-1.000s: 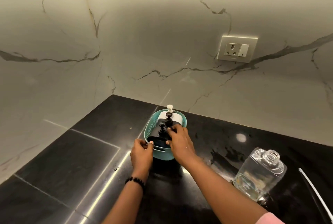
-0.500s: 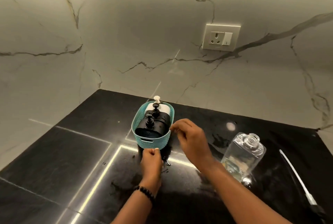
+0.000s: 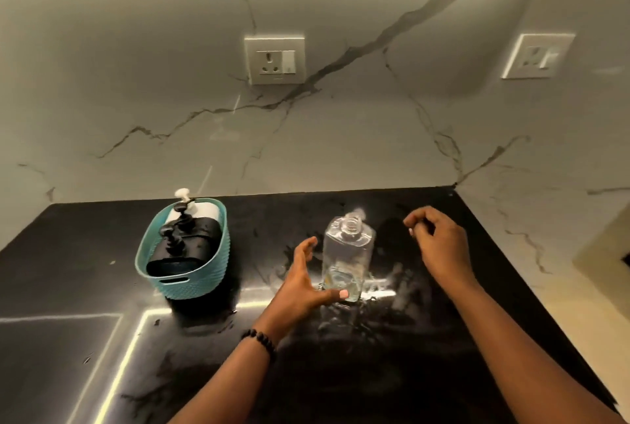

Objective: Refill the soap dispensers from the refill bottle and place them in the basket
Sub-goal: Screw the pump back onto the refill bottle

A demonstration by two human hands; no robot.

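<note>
three pump dispensers (image 3: 185, 239) in ribbed teal plastic basket (image 3: 201, 278); left hand (image 3: 303, 282) spread beside clear plastic refill bottle (image 3: 346, 255), right hand (image 3: 438, 241) loosely curled, empty.

Black glossy stone countertop (image 3: 409, 372), wet smears and light-strip reflections across surface. Directly on it: teal basket (image 3: 191, 282) at 10 o'clock from frame centre, upright; clear refill bottle (image 3: 347, 253) at centre, upright, uncapped, well apart from basket.
</note>
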